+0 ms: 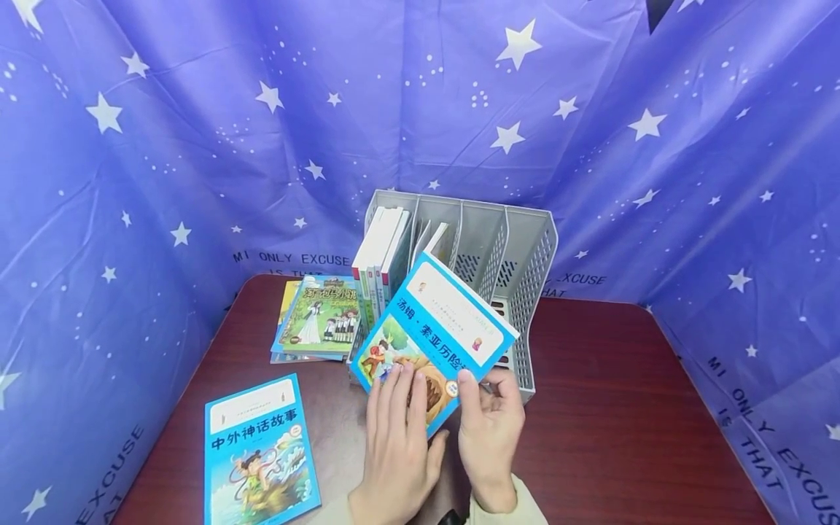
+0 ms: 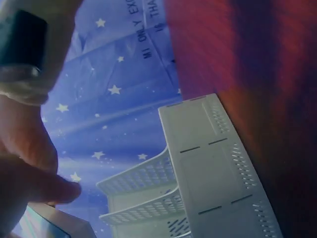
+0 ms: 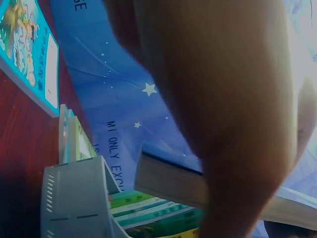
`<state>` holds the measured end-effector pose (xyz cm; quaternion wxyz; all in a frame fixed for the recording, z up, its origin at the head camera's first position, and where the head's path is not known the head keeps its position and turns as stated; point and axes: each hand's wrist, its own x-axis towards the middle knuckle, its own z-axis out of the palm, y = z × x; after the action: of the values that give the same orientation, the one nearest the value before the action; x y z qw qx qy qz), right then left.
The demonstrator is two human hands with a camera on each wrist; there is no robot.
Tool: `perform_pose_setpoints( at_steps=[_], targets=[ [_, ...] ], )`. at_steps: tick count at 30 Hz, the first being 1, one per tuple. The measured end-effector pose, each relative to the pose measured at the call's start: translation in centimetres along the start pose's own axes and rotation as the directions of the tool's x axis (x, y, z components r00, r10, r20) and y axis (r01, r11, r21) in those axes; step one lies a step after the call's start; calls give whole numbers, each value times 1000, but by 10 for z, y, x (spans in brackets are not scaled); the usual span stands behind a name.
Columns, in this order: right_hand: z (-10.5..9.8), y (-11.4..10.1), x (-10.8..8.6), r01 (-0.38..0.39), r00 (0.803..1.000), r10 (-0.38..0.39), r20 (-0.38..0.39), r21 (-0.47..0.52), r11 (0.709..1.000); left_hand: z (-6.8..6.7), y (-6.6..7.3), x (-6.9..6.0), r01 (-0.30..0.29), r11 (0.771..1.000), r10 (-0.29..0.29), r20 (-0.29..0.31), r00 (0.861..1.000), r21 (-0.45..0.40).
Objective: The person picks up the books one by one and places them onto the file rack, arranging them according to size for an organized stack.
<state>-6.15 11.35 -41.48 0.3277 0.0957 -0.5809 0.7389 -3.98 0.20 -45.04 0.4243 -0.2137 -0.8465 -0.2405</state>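
A blue-bordered book (image 1: 453, 313) is tilted in front of a grey rack (image 1: 541, 292), cover facing up. My left hand (image 1: 397, 437) lies with straight fingers across its lower cover, the thumb by the bottom corner. At the book's right edge my right hand (image 1: 491, 434) pinches it, thumb on the cover and the other fingers curled by the edge. Seen from the right wrist, the book's page edge (image 3: 166, 182) passes behind a large blurred hand. In the left wrist view a book corner (image 2: 62, 222) shows below a hand whose side I cannot tell.
Upright books (image 1: 380, 251) fill the rack's left compartment, and thinner ones (image 1: 438, 237) stand in the compartment beside it. A stack of books (image 1: 321, 317) lies left of the rack. Another blue book (image 1: 259, 452) lies on the red-brown table (image 1: 610, 408) at the front left.
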Motion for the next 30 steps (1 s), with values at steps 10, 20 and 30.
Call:
perform_pose_setpoints(
  at_steps=[10, 20, 30],
  targets=[
    [-1, 7, -5, -6, 1000, 6, -1, -7, 1000, 8, -2, 1, 23, 996, -23, 0, 1000, -85],
    [3, -2, -5, 18, 999, -18, 48, 5, 1000, 9, -10, 6, -191, 965, 140, -267, 954, -178],
    [-14, -10, 11, 174, 978, -149, 149, -174, 969, -4, -24, 14, -136, 890, 8, -283, 959, -435]
  ],
)
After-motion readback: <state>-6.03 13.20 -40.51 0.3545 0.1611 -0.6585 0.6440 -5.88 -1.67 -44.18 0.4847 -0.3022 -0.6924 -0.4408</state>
